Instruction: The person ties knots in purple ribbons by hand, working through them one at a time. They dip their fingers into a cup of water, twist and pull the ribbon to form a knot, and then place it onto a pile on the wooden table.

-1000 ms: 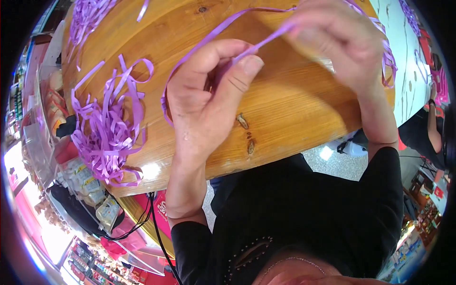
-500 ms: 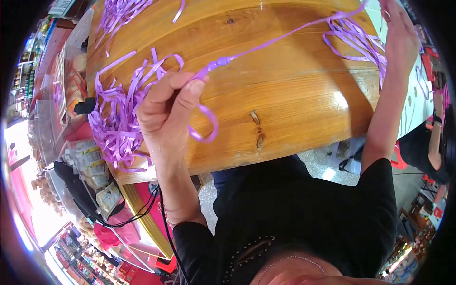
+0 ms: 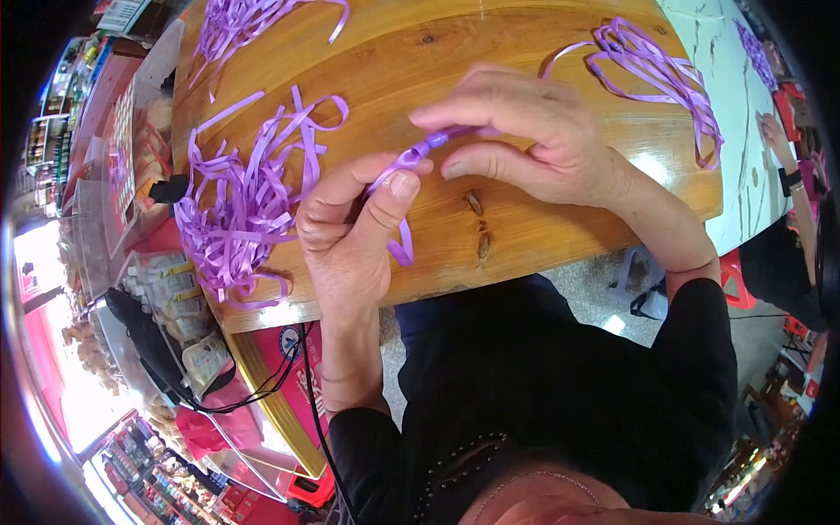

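Observation:
My left hand (image 3: pixel 363 223) pinches a narrow purple ribbon (image 3: pixel 405 243) between thumb and forefinger, and its loose end hangs below the grip. Just past the fingertips, a small blue-purple knot or fastener (image 3: pixel 437 139) sits on the ribbon; its exact kind is too small to tell. My right hand (image 3: pixel 542 136) hovers right of it, thumb and fingers apart, and the ribbon runs behind its fingers. A tangled heap of purple ribbons (image 3: pixel 232 206) lies on the wooden table (image 3: pixel 560 236), left of my left hand.
More purple ribbons (image 3: pixel 249 22) lie at the far left, and a looped bundle (image 3: pixel 652 74) at the far right. A white marbled table (image 3: pixel 744 175) adjoins on the right, with another person's arm (image 3: pixel 792 166) beyond. Clear plastic containers (image 3: pixel 166 293) and black cables (image 3: pixel 262 398) are at the left.
My right hand has come in from the far right, where it held the ribbon stretched out, to beside my left hand. The ribbon is no longer drawn across the table.

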{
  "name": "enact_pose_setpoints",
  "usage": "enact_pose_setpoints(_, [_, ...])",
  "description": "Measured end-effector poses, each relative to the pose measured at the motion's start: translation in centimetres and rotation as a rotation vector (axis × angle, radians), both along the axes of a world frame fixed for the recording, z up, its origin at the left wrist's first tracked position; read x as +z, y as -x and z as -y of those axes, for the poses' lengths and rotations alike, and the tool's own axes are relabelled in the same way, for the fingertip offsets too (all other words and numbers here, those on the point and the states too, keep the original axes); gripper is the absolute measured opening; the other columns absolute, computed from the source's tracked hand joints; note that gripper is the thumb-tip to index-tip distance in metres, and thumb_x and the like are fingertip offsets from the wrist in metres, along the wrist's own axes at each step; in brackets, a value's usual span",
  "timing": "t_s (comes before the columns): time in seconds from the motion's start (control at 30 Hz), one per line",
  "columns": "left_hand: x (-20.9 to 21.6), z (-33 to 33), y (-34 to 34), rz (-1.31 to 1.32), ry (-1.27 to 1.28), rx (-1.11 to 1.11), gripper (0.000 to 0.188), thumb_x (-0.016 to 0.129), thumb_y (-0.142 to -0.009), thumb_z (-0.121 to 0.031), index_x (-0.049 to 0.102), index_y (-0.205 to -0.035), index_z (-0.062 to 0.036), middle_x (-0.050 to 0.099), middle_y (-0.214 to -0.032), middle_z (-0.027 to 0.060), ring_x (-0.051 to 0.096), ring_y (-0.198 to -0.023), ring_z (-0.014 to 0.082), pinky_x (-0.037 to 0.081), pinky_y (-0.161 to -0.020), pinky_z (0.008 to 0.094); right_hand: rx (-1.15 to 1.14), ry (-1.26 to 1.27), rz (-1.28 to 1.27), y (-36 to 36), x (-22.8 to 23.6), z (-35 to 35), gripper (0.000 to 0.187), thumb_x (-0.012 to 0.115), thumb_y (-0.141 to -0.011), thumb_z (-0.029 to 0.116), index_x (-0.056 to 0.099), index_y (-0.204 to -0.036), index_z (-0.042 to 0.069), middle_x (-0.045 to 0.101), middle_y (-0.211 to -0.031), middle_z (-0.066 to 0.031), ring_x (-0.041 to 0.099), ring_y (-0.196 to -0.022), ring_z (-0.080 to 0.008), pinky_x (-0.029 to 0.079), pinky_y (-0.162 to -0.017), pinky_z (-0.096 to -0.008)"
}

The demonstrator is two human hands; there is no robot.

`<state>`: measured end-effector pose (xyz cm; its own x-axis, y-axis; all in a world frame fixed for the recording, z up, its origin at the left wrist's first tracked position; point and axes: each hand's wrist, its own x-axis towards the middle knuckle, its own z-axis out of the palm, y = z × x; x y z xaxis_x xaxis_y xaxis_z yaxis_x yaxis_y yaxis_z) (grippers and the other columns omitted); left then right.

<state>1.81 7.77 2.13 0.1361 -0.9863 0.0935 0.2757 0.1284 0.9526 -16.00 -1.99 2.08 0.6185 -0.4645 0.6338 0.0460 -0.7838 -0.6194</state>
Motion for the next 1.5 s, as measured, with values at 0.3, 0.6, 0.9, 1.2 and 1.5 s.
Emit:
enact_pose_setpoints(0.3, [0.3, 0.9, 0.5, 0.458, 0.099, 0.026, 0.025, 0.068, -0.080, -0.003, 0.060, -0.103, 0.0013, 0.062, -0.092, 0.0045, 0.057, -0.083, 0.0087, 0.048, -0.074, 0.0240, -0.070, 0.293, 0.005, 0.0, 0.7, 0.0, 0.024, 0.070, -0.071, 0.001, 0.066, -0.094, -0.001, 0.059, -0.079, -0.0096, 0.057, -0.070, -0.0226, 0.044, -0.062, -0.0313])
enact_pose_setpoints(0.6, [-0.1, 0.8, 0.5, 0.538, 0.243, 0.045, 0.012, 0.066, -0.078, 0.005, 0.062, -0.089, 0.0024, 0.058, -0.077, 0.0038, 0.053, -0.068, 0.0080, 0.042, -0.058, 0.0198, -0.107, 0.512, -0.157, 0.9, 3.0, -1.1, 0.028, 0.069, -0.065, -0.007, 0.064, -0.091, -0.001, 0.056, -0.077, -0.0093, 0.054, -0.069, -0.0248, 0.043, -0.063, -0.0335])
enact_pose_setpoints(0.9, [-0.5, -2.8, -7.6, 0.586, 0.127, 0.321, 0.010, 0.066, -0.074, 0.005, 0.063, -0.082, 0.0001, 0.056, -0.068, 0.0000, 0.048, -0.058, 0.0064, 0.036, -0.054, 0.0206, -0.466, 0.122, -0.323, 13.8, 2.2, 1.8, 0.018, 0.053, -0.081, -0.012, 0.056, -0.096, -0.003, 0.054, -0.089, -0.0095, 0.051, -0.085, -0.0169, 0.039, -0.076, -0.0241])
enact_pose_setpoints(1.2, [-1.0, -7.1, -15.3, 0.391, 0.145, 0.754, 0.005, 0.057, -0.086, -0.003, 0.061, -0.086, 0.0004, 0.052, -0.065, 0.0002, 0.041, -0.056, 0.0065, 0.034, -0.052, 0.0213, -0.677, -0.027, -0.407, 23.0, 1.2, 2.6, 0.014, 0.051, -0.087, -0.005, 0.057, -0.099, -0.003, 0.056, -0.093, -0.0051, 0.053, -0.090, -0.0103, 0.039, -0.083, -0.0201])
enact_pose_setpoints(1.5, [-1.5, -8.8, -18.7, 0.102, 0.212, 0.511, 0.011, 0.054, -0.091, -0.010, 0.059, -0.090, 0.0000, 0.053, -0.066, 0.0033, 0.045, -0.059, 0.0106, 0.040, -0.060, 0.0264, -0.992, -0.339, 0.067, 25.4, -0.9, 3.0, 0.021, 0.054, -0.088, 0.002, 0.060, -0.107, -0.004, 0.059, -0.099, -0.0058, 0.056, -0.093, -0.0122, 0.042, -0.089, -0.0241])
